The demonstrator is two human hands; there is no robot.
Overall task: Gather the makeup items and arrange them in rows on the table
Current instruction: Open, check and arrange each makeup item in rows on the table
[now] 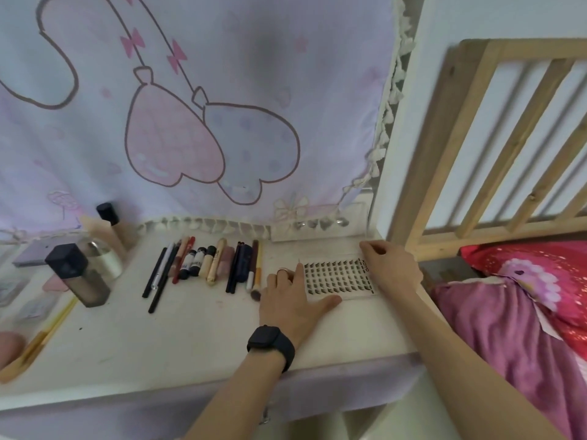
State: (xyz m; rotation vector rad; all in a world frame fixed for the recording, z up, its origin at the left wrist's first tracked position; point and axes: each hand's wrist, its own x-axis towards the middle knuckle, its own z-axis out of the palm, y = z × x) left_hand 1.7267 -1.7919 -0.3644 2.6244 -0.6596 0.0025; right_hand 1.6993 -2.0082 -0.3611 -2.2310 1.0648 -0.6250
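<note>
A flat clear tray of false lash clusters (336, 277) lies on the white table (178, 338) at the right. My left hand (292, 296), with a black watch on the wrist, holds its left and front edge. My right hand (390, 268) grips the tray's far right corner. To the left, a row of pencils, small tubes and brushes (203, 265) lies side by side. A dark-capped foundation bottle (79, 277) stands at the left, with a round clear bottle (101, 255) and a slim beige tube (112, 223) behind it.
A pink cartoon curtain (190, 122) hangs behind the table. A wooden bed rail (495, 147) and pink bedding (521, 306) sit to the right. A yellow-handled tool (41, 338) and flat compacts (31, 255) lie at the far left.
</note>
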